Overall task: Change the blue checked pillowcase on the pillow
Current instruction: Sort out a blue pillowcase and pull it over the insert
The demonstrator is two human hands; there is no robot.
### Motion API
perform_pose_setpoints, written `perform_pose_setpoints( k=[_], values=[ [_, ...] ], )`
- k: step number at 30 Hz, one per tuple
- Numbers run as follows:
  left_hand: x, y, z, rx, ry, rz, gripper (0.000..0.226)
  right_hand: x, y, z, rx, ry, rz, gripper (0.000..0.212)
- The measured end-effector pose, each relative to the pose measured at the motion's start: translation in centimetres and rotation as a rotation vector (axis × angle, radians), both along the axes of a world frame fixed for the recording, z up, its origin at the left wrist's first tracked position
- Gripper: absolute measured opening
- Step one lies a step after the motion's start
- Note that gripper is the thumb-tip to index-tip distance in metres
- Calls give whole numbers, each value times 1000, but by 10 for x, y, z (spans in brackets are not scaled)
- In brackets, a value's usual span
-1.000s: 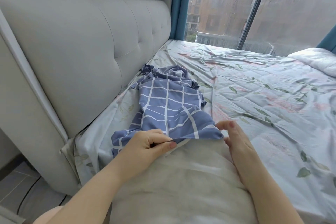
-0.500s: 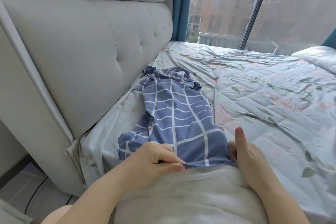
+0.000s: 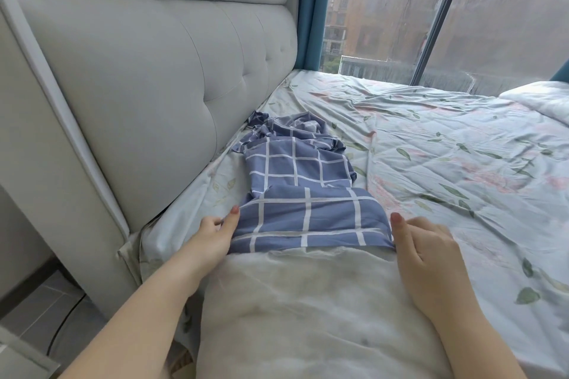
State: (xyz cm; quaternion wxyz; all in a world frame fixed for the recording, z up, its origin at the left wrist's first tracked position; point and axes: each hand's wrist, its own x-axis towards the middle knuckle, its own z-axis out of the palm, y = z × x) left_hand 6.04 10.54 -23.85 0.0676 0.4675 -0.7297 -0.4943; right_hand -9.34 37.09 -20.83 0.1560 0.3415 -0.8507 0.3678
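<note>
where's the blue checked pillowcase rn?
Head view, centre-left: blue checked pillowcase caps the far end of the pillow between left hand and right hand, rest bunched along the headboard.

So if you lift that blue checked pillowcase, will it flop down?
Probably yes: the blue checked pillowcase lies crumpled in soft folds near the headboard, so it looks floppy and light. It may cling rather than slip, bunching where it covers the pillow.

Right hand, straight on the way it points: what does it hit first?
The right hand pinches the pillowcase hem and points forward, slightly left. Straight on, it would probably slide over the sheet and then meet the slack, bunched part of the pillowcase. Depth is unclear.
</note>
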Motion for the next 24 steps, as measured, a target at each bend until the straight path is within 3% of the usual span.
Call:
perform_pose_setpoints(
  k=[2,5,10,14,16,19,21,24],
  values=[
    [-3,1,-3,42,36,60,68,4,-5,3,-55,84,40,51],
    [-9,-8,-12,50,-54,139,79,19,-24,8,-65,183,152,38],
    [-18,-4,-11,63,-103,140,86,44,-55,2,94,222,288,45],
    [-18,6,-9,123,-78,77,105,47,-70,-4,137,211,307,37],
    [-18,10,-6,126,45,57,100,47,-74,-7,148,218,312,36],
    [-16,17,4,241,323,19,73,49,-80,-7,155,200,343,45],
    [-15,18,7,365,431,-57,74,48,-82,-5,139,199,349,51],
    [-10,20,13,404,551,-118,84,40,-80,-4,71,186,327,64]
  ],
)
